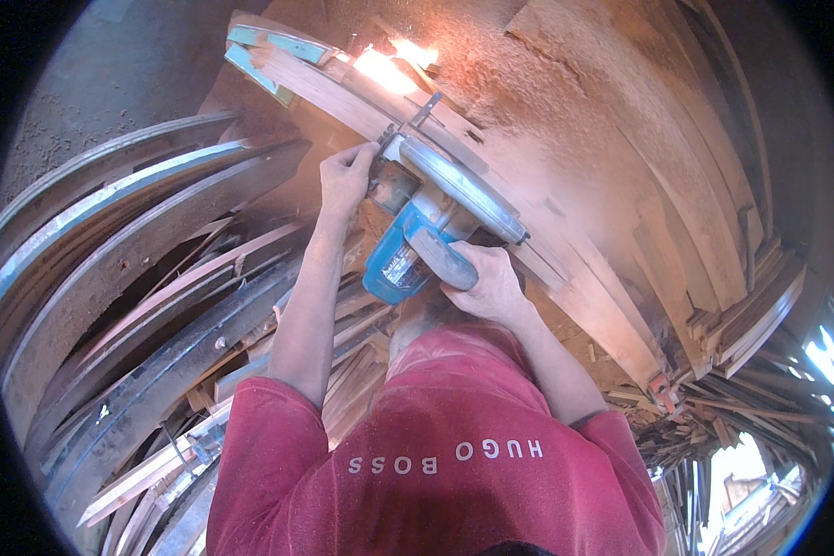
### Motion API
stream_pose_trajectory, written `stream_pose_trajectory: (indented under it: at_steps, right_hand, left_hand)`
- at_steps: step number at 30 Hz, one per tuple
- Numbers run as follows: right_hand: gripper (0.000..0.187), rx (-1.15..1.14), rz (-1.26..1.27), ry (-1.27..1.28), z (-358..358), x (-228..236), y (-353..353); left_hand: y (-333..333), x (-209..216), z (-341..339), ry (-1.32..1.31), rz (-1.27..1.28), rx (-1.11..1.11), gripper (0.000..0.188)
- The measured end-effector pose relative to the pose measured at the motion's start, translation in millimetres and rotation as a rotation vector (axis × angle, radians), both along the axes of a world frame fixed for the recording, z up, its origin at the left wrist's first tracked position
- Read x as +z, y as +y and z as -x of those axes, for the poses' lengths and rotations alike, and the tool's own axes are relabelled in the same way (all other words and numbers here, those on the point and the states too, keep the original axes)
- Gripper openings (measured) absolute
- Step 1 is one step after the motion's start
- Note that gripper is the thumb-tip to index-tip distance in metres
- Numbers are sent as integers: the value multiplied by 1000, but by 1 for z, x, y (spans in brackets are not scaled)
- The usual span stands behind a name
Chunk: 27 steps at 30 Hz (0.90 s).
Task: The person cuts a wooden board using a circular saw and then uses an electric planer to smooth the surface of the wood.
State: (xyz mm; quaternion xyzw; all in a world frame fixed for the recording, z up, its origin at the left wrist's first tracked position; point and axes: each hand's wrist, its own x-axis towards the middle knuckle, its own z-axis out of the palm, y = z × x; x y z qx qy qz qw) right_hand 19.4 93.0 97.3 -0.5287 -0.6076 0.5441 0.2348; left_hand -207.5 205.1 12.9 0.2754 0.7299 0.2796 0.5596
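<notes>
A blue circular saw (399,266) with a silver blade guard (459,188) rests on a long wooden board (584,284) that runs from far left to near right. My right hand (491,284) is wrapped round the saw's grey rear handle (442,258). With fingers pinched together, my left hand (345,182) grips the dark metal edge at the front of the saw's base; its fingertips are partly hidden there. The blade itself is out of sight under the guard.
Sawdust (565,102) covers the surface beyond the board. Long planks (139,213) are stacked on the left, and more planks (723,232) lie at the right. Light-blue paint marks one wooden end (259,57) at the far left. Offcuts (713,398) pile up at the near right.
</notes>
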Motion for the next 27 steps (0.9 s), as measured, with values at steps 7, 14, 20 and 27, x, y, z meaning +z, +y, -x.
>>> stream_pose_trajectory:
  at_steps: [7, 14, 20, 27]
  right_hand:
    - [39, 7, -30, -4, 7, -2, 7]
    - [39, 14, -14, 4, 14, -5, 13]
    - [48, 40, -22, -10, 15, -13, 14]
    - [36, -1, 3, 43, 25, -2, 26]
  left_hand:
    - [8, -2, 9, 4, -7, -13, 30]
    - [12, -18, 25, 6, -16, -8, 30]
    - [18, -19, 27, -50, 2, -6, 29]
    - [24, -13, 31, 8, -69, -3, 30]
